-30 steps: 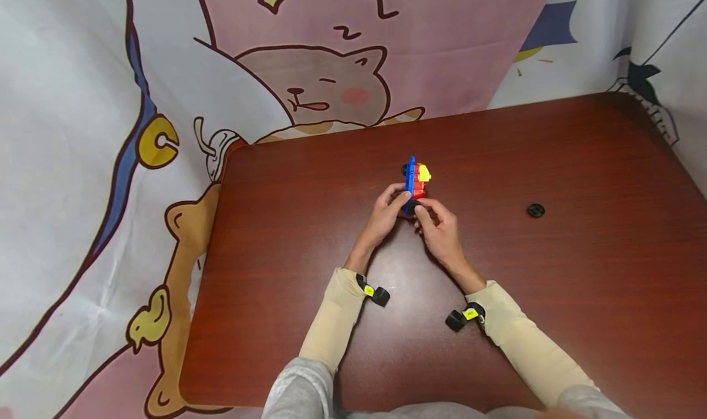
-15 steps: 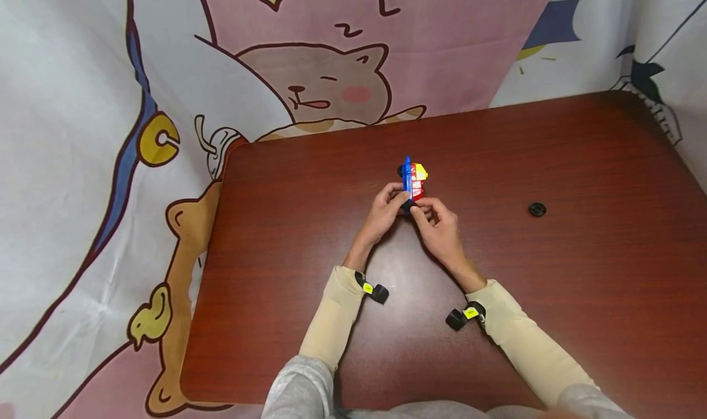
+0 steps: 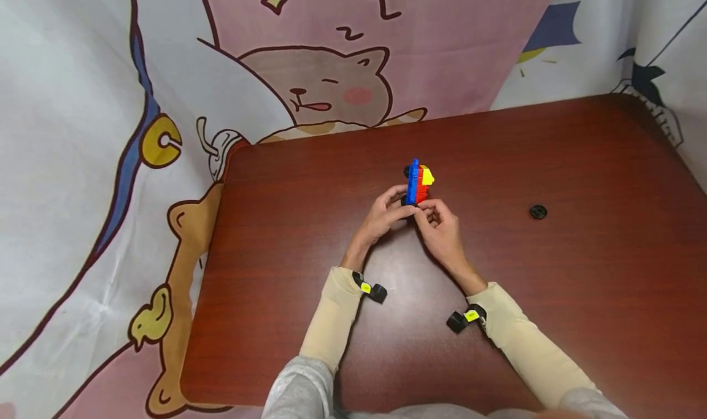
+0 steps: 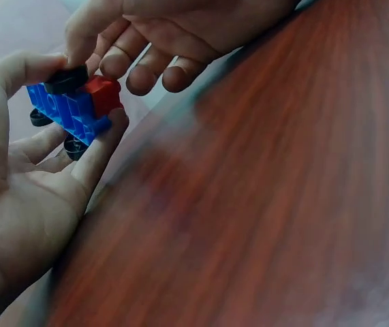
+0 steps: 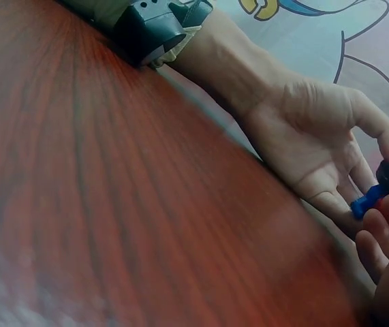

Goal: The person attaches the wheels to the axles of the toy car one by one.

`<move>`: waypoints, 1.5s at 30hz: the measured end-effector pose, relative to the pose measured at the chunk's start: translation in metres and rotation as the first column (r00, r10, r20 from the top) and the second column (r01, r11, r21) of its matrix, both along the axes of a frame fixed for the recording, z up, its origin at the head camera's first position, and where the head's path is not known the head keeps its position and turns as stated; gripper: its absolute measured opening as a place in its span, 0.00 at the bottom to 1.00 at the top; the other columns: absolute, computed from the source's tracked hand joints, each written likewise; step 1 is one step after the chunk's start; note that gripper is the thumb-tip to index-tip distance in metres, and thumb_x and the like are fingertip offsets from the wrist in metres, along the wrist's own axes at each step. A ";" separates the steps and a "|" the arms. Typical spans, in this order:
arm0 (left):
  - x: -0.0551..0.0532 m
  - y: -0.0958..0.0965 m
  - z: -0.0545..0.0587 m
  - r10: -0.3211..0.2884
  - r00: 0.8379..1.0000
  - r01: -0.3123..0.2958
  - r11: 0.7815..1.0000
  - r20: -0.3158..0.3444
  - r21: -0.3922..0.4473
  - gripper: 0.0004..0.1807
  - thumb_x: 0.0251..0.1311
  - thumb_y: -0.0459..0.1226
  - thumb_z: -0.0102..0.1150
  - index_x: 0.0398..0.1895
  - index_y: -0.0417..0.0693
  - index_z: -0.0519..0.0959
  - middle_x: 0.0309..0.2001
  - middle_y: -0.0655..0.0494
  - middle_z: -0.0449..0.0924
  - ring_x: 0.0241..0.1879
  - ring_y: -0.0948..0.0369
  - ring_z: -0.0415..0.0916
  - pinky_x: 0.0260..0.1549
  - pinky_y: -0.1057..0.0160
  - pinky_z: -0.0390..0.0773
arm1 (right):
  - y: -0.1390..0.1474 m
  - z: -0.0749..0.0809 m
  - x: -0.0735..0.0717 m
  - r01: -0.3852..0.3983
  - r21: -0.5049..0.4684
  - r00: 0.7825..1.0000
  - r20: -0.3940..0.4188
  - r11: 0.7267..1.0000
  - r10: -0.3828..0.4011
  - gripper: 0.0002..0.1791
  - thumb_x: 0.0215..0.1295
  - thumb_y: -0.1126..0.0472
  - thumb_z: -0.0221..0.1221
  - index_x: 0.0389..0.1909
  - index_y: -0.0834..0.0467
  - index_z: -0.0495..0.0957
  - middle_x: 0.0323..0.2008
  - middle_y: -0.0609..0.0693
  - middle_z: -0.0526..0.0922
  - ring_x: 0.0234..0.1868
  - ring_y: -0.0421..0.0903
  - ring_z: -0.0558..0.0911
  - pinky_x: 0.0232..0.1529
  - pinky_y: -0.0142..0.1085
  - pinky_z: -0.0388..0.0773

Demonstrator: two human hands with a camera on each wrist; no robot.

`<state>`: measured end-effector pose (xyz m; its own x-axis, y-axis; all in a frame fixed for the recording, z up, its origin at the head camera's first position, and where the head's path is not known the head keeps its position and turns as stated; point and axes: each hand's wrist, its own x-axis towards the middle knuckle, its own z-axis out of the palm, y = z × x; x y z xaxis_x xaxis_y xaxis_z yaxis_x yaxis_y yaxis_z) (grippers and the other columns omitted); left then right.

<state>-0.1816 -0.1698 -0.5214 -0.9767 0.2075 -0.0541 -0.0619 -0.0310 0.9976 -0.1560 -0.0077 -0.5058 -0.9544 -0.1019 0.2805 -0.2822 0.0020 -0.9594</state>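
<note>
Left hand (image 3: 382, 215), thumb now against a toy car wheel (image 4: 66, 82)
</note>
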 end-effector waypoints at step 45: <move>-0.001 0.008 0.003 -0.009 0.981 -0.053 0.948 0.192 0.315 0.17 0.74 0.36 0.44 0.62 0.42 0.64 0.57 0.48 0.75 0.49 0.65 0.78 0.49 0.66 0.77 | 0.005 0.005 -0.005 -0.026 -0.044 0.970 0.239 0.999 0.036 0.18 0.72 0.65 0.55 0.56 0.73 0.72 0.37 0.48 0.79 0.26 0.46 0.78 0.26 0.27 0.77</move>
